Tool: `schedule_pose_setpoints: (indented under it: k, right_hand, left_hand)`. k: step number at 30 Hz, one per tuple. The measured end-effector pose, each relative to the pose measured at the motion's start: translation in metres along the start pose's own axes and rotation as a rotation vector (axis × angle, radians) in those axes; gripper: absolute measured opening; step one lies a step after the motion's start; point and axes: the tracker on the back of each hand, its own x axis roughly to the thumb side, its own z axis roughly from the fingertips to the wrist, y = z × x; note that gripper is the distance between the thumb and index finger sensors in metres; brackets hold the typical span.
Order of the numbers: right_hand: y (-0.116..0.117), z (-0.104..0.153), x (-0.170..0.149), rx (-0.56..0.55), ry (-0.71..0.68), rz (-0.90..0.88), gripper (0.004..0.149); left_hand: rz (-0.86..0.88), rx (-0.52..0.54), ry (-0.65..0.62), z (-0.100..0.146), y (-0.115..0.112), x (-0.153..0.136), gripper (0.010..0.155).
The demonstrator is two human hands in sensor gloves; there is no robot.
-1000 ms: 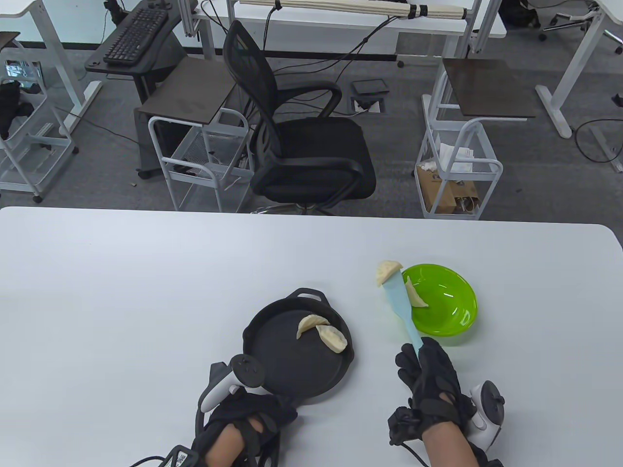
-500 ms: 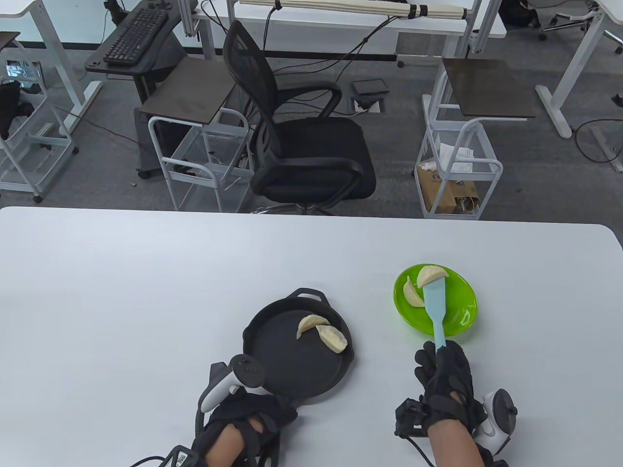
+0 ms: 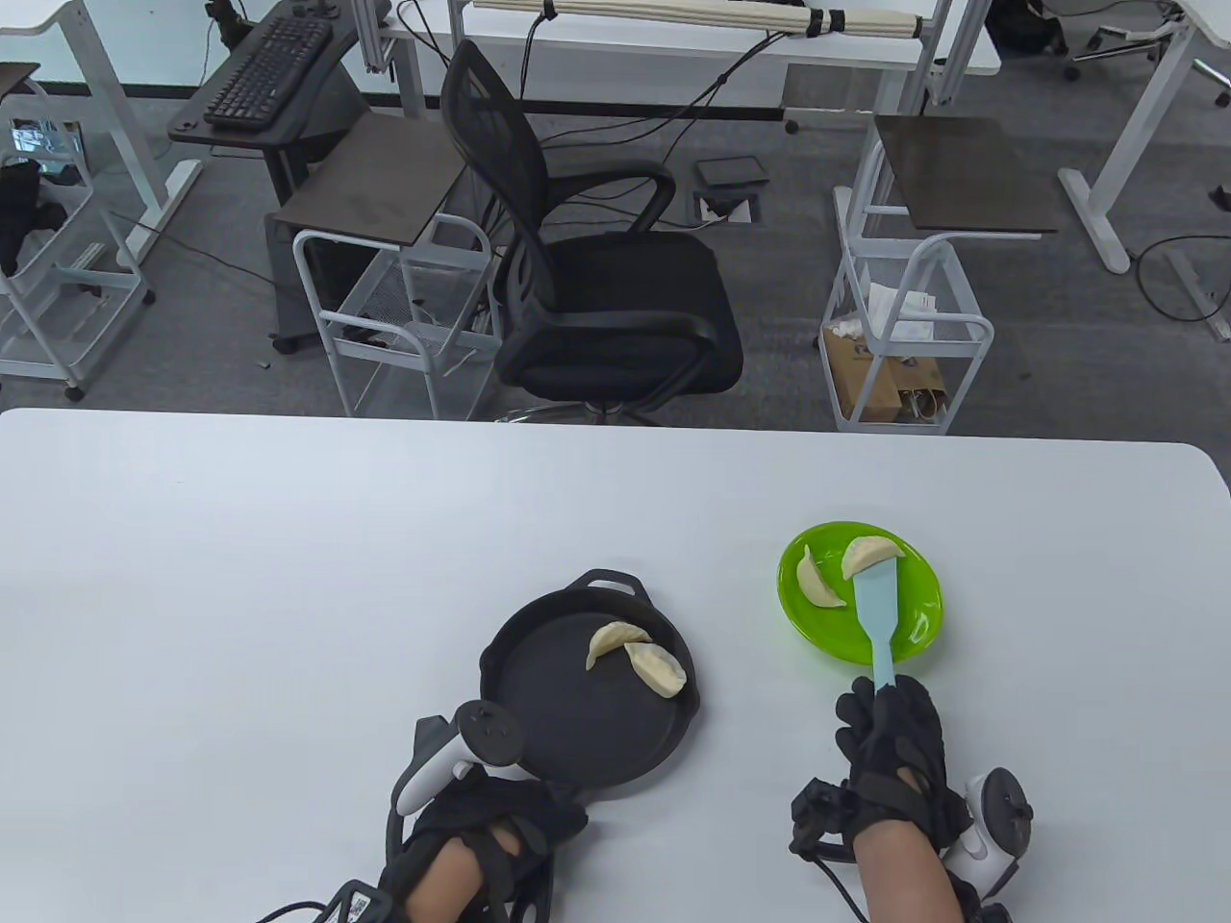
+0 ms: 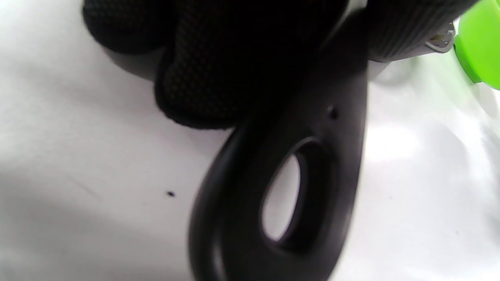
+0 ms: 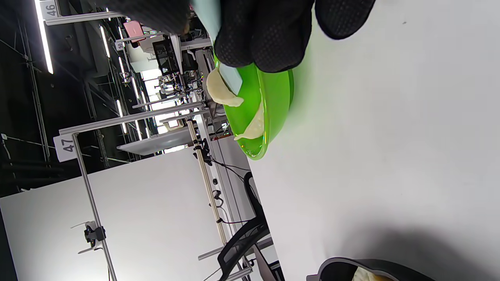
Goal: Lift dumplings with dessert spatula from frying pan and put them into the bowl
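**Dumpling on the spatula, over the bowl**

I had my right hand [image 3: 890, 745] wrapped around the handle of the pale blue spatula [image 3: 877, 615], whose blade reached out over the green bowl [image 3: 918, 615]. One dumpling [image 3: 870, 554] lay on the tip of the blade, above the far part of the bowl. A second dumpling [image 3: 817, 583] lay inside the bowl, against its left wall, just beside the blade. From the right wrist view the bowl [image 5: 273, 97] appeared side-on, with both dumplings visible at its rim. My left hand [image 3: 500, 817] gripped the handle of the black frying pan [image 3: 567, 731] at the near edge of the white bench [image 3: 240, 577]; the left wrist view showed my gloved fingers [image 4: 211, 78] curled over the handle, above its oval hanging hole. Two further dumplings [image 3: 637, 659] lay touching each other in the far right part of the pan. Pan and bowl stood apart, the bowl to the right of the pan.
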Motion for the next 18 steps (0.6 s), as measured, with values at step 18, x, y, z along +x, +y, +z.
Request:
schedule_pose_setpoints:
  k: [18]
  right_hand:
    - [-0.0006,-0.0022,0.0061,-0.025,-0.082,0.127,0.056]
  left_hand:
    - [0.002,0.0,0.0,0.0,0.0,-0.0002,0.063]
